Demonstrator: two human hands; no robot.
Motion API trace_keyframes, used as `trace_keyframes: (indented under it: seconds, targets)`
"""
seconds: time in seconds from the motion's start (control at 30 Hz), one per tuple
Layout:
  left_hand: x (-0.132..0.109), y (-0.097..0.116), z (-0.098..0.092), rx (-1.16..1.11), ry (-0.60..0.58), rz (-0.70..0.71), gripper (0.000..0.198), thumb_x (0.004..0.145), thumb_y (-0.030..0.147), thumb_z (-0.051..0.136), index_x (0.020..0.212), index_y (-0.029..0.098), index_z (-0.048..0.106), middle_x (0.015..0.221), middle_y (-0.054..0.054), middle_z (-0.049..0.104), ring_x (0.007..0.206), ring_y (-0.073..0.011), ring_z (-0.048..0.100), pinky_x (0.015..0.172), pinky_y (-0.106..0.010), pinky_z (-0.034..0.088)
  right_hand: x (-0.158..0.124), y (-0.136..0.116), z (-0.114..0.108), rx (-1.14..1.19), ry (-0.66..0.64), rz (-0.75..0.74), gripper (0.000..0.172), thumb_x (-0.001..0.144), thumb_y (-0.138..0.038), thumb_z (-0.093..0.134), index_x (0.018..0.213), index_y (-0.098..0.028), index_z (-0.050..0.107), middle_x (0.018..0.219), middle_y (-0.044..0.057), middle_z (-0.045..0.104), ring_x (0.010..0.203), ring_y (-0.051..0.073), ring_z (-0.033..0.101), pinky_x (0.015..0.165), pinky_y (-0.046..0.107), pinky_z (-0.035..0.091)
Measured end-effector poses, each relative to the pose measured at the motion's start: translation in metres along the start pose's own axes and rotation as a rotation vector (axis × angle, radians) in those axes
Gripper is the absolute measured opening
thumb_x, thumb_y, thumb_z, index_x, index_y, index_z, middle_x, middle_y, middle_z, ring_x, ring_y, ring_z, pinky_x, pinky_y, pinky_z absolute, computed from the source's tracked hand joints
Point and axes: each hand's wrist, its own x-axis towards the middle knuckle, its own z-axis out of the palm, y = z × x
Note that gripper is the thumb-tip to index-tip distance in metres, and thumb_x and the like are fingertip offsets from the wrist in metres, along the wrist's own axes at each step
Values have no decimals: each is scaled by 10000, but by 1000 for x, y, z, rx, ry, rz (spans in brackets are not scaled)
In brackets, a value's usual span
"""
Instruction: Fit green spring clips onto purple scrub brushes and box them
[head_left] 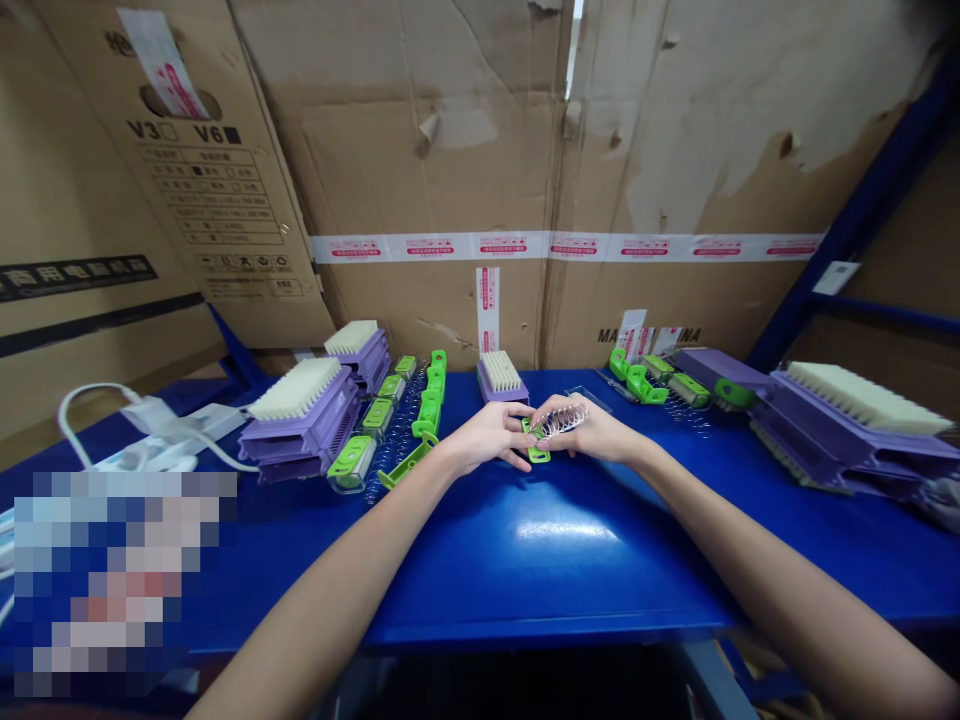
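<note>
Bare forearms (pixel 352 570) reach in over the blue tabletop (pixel 480 600). Farthest left of the hands lies a white power strip (pixel 206 425) with a white charger (pixel 146 412). Closer, but well left of the left hand, stand stacked purple brushes (pixel 300 430), cream bristles up. Between them and that hand run a row of green-topped cases (pixel 352 458), loose springs (pixel 390 452) and a line of green brackets (pixel 429 408). Left hand (pixel 495 438) has its thumb and fingers closed on a small green part (pixel 538 454), which sits between the two hands. Just beyond this hand stands a single purple brush (pixel 504 375). Right hand (pixel 596 432) pinches a coil spring (pixel 564 420) above the green part; its exact fingertip contact is hidden. Past it, to the right, are more green brackets (pixel 646 385), cases (pixel 688 390) and springs (pixel 691 418), then, farthest right, another purple brush stack (pixel 862 430).
</note>
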Motion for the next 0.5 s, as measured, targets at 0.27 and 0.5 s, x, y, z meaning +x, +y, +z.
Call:
trace_keyframes:
  seconds: [0.27, 0.5]
  targets:
    - [0, -4, -7, 86, -106, -22, 308, 654, 123, 712, 954, 116, 638, 808, -67, 647, 689, -161, 633, 527, -256, 555, -3, -7, -2, -277, 13, -221, 227, 691, -352, 745, 862, -202, 732, 997, 52, 527, 820, 143, 539, 702, 271, 490]
    - [0, -5, -9, 137, -149, -53, 264, 624, 90, 671, 882, 119, 621, 791, -61, 633, 682, -154, 626, 506, -229, 529, -9, -20, 6, -311, -85, -275, 203, 711, -268, 718, 907, -216, 724, 944, 42, 531, 833, 152, 546, 777, 293, 455]
